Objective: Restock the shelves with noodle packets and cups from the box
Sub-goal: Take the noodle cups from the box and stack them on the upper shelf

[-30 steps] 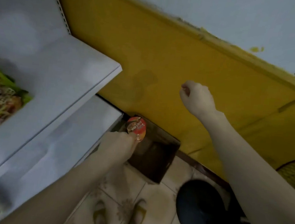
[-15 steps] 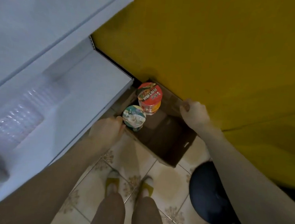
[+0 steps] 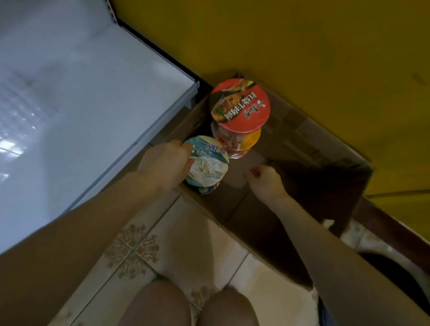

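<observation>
Down on the tiled floor [image 3: 189, 238], against the yellow wall [image 3: 297, 40], a cardboard box [image 3: 313, 150] stands just beside the white shelf [image 3: 84, 99]. The left grip [image 3: 164, 161] grasps the teal-lidded noodle cup [image 3: 207, 166] by its rim, at the near left corner of the box. Behind it the red-lidded noodle cup [image 3: 240, 104] stands upright. The right grip [image 3: 265, 179] is clenched inside the box, apart from both cups, with nothing visible in it.

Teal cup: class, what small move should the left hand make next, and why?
Probably lift the teal cup straight up out of the box. The left hand grips its rim, the cup stands at the box's near-left corner, and the shelf beside it has bare room.
</observation>
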### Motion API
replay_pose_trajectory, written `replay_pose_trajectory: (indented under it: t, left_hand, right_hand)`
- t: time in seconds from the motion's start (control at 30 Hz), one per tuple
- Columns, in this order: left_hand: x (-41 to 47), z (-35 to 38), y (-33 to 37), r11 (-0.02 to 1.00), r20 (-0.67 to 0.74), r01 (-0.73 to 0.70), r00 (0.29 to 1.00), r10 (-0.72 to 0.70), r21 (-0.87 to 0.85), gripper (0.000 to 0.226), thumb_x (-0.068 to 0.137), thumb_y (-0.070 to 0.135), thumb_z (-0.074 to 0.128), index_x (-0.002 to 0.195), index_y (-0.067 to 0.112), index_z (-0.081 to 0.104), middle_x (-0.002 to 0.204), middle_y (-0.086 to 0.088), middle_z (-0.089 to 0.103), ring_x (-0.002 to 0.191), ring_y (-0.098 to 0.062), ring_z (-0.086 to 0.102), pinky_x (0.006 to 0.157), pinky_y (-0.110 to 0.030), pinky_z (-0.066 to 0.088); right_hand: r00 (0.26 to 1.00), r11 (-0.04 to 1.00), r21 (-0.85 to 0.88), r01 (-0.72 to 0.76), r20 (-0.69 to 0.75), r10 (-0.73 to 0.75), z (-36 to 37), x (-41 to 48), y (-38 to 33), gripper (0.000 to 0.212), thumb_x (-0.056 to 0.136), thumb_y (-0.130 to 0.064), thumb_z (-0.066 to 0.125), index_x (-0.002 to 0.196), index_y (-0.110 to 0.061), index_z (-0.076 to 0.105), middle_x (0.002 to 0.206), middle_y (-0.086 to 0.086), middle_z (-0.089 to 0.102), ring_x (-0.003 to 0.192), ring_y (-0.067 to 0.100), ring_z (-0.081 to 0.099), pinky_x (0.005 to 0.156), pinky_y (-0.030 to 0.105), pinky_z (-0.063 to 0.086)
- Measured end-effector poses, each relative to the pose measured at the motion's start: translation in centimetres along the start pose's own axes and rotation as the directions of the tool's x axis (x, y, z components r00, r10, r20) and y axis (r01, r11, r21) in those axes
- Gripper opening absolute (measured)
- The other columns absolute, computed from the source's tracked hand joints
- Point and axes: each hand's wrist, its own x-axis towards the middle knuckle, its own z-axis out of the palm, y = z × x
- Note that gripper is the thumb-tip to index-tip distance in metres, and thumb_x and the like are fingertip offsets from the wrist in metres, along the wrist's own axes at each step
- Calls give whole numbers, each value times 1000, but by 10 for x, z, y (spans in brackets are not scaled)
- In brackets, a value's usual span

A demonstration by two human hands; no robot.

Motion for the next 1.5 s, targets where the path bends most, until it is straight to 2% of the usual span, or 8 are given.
replay_pose_trajectory:
  t: [0.23, 0.33, 0.47, 0.7, 0.93, 1.27, 1.43, 1.5]
  left_hand:
    - [36, 47, -21, 996, -157, -88, 984, 82, -28, 31, 96, 22, 42, 114, 0, 53, 108, -21, 57, 97, -37, 55, 70, -40, 42]
    - [45, 56, -26, 994, -202, -104, 975, 96, -30, 31, 95, 23, 44, 114, 1, 55, 107, -19, 57, 96, -36, 56, 72, -41, 43]
    - [54, 64, -28, 986, -321, -165, 936, 146, -31, 28, 94, 18, 48, 108, -4, 57, 102, -24, 59, 90, -40, 58, 69, -41, 45]
    - [63, 75, -25, 989, -326, -144, 937, 128, -24, 31, 97, 23, 41, 108, -2, 56, 102, -23, 58, 92, -39, 56, 71, -40, 42]
    - [76, 75, -6, 985, -30, -119, 993, 116, -123, 29, 97, 34, 39, 88, 8, 47, 82, -9, 54, 73, -24, 53, 61, -33, 39]
    - [109, 97, 5, 962, 403, -202, 908, 115, 182, 23, 97, 32, 44, 90, 11, 46, 72, -1, 43, 65, -16, 44, 53, -25, 33]
    - [128, 110, 14, 895, 521, -280, 851, 65, 347, 33, 96, 37, 45, 73, 14, 41, 71, 0, 40, 61, -13, 40, 54, -25, 31]
    - [134, 113, 16, 896, 537, -273, 843, 47, 350, 30, 96, 37, 45, 86, 9, 47, 78, -2, 43, 71, -16, 45, 60, -27, 33]
  right_hand:
    - [991, 943, 331, -38, 134, -7, 63, 61, 5, 36, 94, -26, 51, 112, 4, 58, 81, 4, 57, 69, 14, 53, 57, 19, 47]
    - [991, 880, 474, -32, 127, -32, 83, 73, 6, 39, 93, -21, 53, 127, -4, 48, 112, 10, 61, 79, 14, 58, 57, 14, 51]
    - [995, 886, 465, 4, 89, -51, 93, 82, 12, 38, 94, -24, 51, 127, -6, 47, 125, 17, 58, 109, 34, 58, 86, 47, 53]
    - [985, 928, 359, 97, 98, -141, 72, 78, 27, 29, 96, -19, 48, 121, -5, 51, 117, 12, 61, 104, 28, 59, 91, 45, 50]
    - [984, 951, 300, 79, 129, -123, 32, 63, 52, 24, 95, -26, 49, 113, -12, 54, 89, -1, 63, 75, 10, 60, 49, 17, 53]
    - [985, 989, 136, -50, 169, 27, -24, 54, 110, 9, 91, -23, 54, 90, -14, 57, 89, 4, 65, 89, 20, 61, 90, 40, 49]
    - [988, 997, 45, -66, 142, 59, -22, 52, 127, 9, 92, -21, 53, 88, -14, 57, 103, 12, 65, 106, 30, 60, 94, 44, 47]
    - [989, 997, 33, -68, 132, 63, -21, 54, 128, 12, 92, -21, 53, 95, -11, 58, 109, 15, 65, 108, 32, 60, 93, 44, 48]
